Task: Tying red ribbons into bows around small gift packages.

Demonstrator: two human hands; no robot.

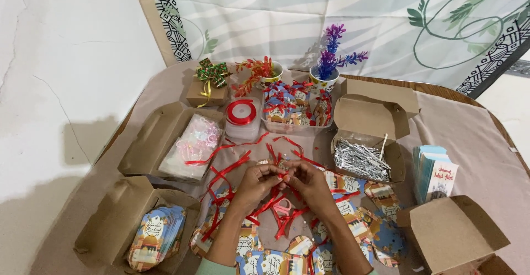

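My left hand [255,183] and my right hand [309,182] meet over the middle of the table, fingertips pinched together on a small tag and a strand of red ribbon [274,199] that hangs down between them. Loose red ribbon pieces [232,167] lie scattered under and beside both hands. Blue patterned paper tags [353,222] cover the tabletop below my wrists. A pair of pink-handled scissors [282,206] lies just beneath my hands.
A red ribbon spool [242,111] rests on a clear tub. A clear tray [297,110] holds finished tags. Open brown boxes hold silver strips [361,159], a plastic bag [193,142] and tags [157,236]. Another box [452,231], card stack [436,173], flower cups [326,68] stand around.
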